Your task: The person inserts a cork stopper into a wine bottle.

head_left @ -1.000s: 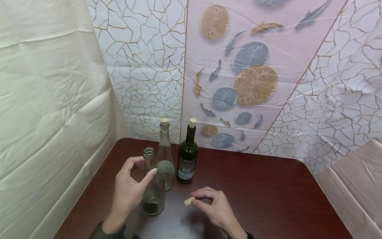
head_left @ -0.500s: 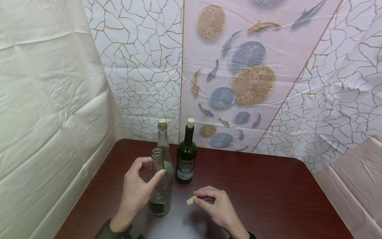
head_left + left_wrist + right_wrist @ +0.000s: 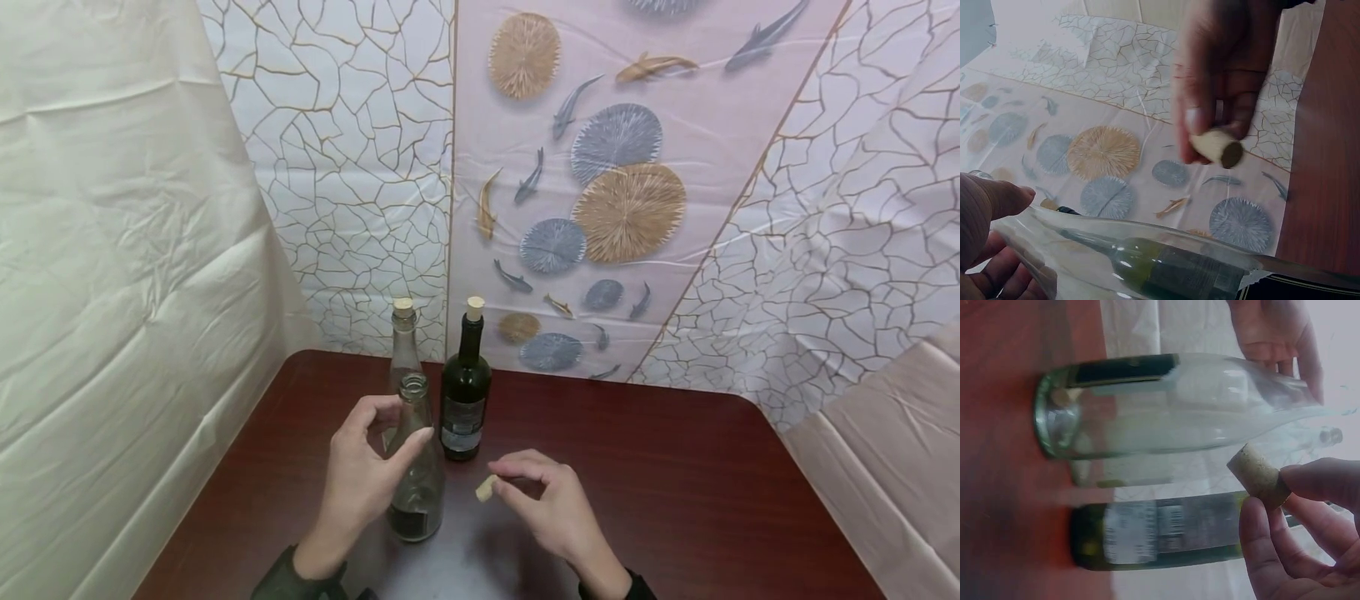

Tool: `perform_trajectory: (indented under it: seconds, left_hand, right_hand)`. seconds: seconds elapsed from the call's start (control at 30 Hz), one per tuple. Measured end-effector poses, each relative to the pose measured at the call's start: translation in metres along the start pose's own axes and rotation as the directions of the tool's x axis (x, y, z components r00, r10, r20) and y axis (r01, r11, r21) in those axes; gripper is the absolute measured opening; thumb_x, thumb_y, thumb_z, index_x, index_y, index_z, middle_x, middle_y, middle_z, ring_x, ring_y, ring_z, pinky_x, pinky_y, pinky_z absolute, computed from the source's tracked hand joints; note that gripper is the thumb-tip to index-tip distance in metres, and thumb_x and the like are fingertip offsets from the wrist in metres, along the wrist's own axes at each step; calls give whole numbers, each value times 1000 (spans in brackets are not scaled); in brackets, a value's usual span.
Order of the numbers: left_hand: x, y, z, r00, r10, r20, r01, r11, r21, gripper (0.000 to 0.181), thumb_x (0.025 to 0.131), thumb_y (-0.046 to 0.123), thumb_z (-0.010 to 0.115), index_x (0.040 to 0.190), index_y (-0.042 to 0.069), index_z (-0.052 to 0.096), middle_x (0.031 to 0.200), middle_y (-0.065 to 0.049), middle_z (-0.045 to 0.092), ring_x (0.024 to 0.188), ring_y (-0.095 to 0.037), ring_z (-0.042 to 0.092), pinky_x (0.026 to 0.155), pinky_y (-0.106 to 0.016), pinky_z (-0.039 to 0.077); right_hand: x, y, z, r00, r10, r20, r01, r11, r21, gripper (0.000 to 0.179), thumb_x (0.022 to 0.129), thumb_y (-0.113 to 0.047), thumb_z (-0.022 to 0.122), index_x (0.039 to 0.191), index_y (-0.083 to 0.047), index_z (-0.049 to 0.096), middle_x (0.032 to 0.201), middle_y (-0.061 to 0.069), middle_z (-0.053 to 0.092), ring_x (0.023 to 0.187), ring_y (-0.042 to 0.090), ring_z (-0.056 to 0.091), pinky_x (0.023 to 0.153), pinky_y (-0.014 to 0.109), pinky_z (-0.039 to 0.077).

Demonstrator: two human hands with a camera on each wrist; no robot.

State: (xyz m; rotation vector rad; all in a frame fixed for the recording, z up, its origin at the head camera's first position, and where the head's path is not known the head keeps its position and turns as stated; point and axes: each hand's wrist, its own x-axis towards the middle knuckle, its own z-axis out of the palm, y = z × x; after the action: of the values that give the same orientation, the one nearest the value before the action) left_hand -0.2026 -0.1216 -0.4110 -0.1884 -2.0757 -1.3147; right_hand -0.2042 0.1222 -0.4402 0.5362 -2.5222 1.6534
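Observation:
My left hand (image 3: 360, 475) grips an uncorked clear glass bottle (image 3: 417, 492) round its shoulder, thumb on the near side. The bottle is upright, with a dark label low on it; whether its base touches the table, I cannot tell. To its right my right hand (image 3: 551, 508) pinches a pale cork (image 3: 486, 488) between thumb and fingertips, apart from the bottle. The right wrist view shows this cork (image 3: 1257, 472) held at a slant. In the left wrist view the cork (image 3: 1213, 147) points its darker end outward.
Behind the held bottle stands another clear bottle (image 3: 405, 354) with a cork in its neck, partly hidden. A dark green wine bottle (image 3: 465, 392), also corked, stands to its right. The dark red table (image 3: 637, 467) ends at patterned cloth (image 3: 555, 250) hung behind.
My left hand and the clear bottle have moved right, closer to the cork, and now overlap the corked clear bottle behind. My right hand has risen slightly in view and tilted the cork more upright.

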Motion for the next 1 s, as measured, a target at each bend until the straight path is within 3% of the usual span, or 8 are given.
perform_trajectory:
  seconds: [0.1,0.23,0.33,0.63,1.0]
  left_hand:
    - [0,0,0,1000,6,7,-6,1000,4,42,73,25,86,106,14,63,99,3,68,85,-10,61,62,-26,48]
    - [-1,0,1,1000,15,14,-15,1000,13,41,74,26,85,106,14,63,102,3,68,87,-10,61,63,-28,50]
    - [-1,-1,1,1000,14,16,-14,1000,11,41,74,27,85,106,15,63,102,4,67,87,-9,61,62,-28,50]
    - [-2,-3,1,1000,27,14,-27,1000,14,40,75,29,84,107,16,63,102,4,65,88,-7,60,64,-31,53]
    - [-2,-4,-1,999,38,10,-38,999,6,39,76,29,83,107,18,64,103,6,65,89,-6,61,66,-28,52]
  right_hand:
    - [7,-11,-3,993,-121,-6,121,991,-61,18,86,-20,75,103,-28,75,104,-7,70,92,8,67,77,30,59]
    - [19,-31,-7,957,-291,15,289,943,-164,23,88,-16,73,109,-24,73,107,-7,70,91,7,67,74,30,60]
    - [29,-48,-7,933,-358,34,357,915,-186,24,88,-14,72,111,-20,71,107,-4,70,90,8,67,73,29,60]
    - [48,-95,-7,907,-416,68,421,885,-199,18,82,3,73,96,-5,68,98,7,69,84,14,68,72,33,60]
    - [65,-105,-12,870,-478,123,493,831,-257,12,88,-11,71,96,-19,70,102,-7,69,86,2,64,73,25,57]
